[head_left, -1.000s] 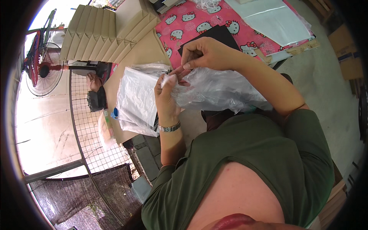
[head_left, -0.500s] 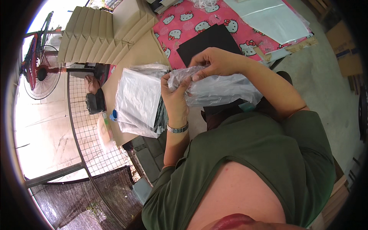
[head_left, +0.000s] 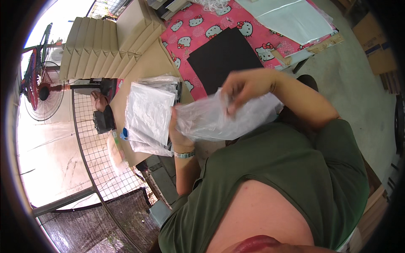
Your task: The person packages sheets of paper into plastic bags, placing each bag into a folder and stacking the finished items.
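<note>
A clear plastic bag (head_left: 206, 120) is stretched out in front of my chest, wrinkled and see-through. My left hand (head_left: 180, 133), with a metal watch on its wrist, grips the bag's left end, its fingers partly behind the film. Over the middle of the bag is my right hand (head_left: 244, 90), fingers bent and blurred by motion; whether they hold the film is unclear. Just left of my left hand lies a stack of plastic-wrapped sheets (head_left: 149, 111), whitish on top with dark edges. Black sheets (head_left: 223, 57) lie on the table beyond my right hand.
A pink patterned cloth (head_left: 198, 31) covers the far table, with white sheets (head_left: 291, 21) at its right. Tall stacks of beige folded packets (head_left: 90, 50) stand at the far left on brown board (head_left: 158, 63). A fan (head_left: 44, 90) stands by the wire mesh. Cardboard boxes (head_left: 375, 46) are at right.
The bag has gone from bunched between both hands to spread out wider. My left hand has moved down and slightly left; my right hand has moved lower, uncovering more of the black sheets.
</note>
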Available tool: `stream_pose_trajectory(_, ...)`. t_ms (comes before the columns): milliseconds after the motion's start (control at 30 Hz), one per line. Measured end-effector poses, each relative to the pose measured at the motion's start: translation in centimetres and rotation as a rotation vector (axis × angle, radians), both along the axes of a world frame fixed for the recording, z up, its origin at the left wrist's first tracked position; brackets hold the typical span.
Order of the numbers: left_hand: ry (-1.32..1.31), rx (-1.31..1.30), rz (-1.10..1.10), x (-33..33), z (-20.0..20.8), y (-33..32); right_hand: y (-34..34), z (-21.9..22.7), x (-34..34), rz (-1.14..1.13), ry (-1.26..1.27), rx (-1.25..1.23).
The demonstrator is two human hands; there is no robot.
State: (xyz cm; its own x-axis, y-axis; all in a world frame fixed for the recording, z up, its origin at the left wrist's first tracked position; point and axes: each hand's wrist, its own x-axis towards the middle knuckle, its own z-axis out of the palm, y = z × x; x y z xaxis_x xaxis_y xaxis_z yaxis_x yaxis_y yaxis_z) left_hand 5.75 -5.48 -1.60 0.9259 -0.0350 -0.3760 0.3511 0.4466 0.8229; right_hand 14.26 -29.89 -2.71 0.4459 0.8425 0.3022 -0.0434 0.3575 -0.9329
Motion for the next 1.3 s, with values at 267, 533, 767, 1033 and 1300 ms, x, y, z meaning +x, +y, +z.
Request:
stream_pose_trajectory(267,-0.279,-0.478,-0.302,0.9,1.0,3.3,-3.1,-0.1,0.7,0.164,-0.024,-0.295)
stream_pose_trajectory(533,-0.004,0.521,-0.404,0.3,-2.5,3.6,-4.7,0.4,2.0,-0.383,0.461,-0.056)
stream_pose_trajectory(767,-0.219,0.81,-1.386,2.7,-1.4,2.4,-5.3,1.1,1.8,-0.312,0.558,0.305)
stream_pose_trajectory(1033,-0.287,-0.353,-0.283,3.6,-4.4,6.2,-6.1,0.2,1.7,0.122,0.056,-0.36)
stream_pose_trajectory(1300,-0.061,0.058,-0.428,4.5,-5.0,5.0,-5.1,-0.8,3.2,-0.65,0.691,0.183)
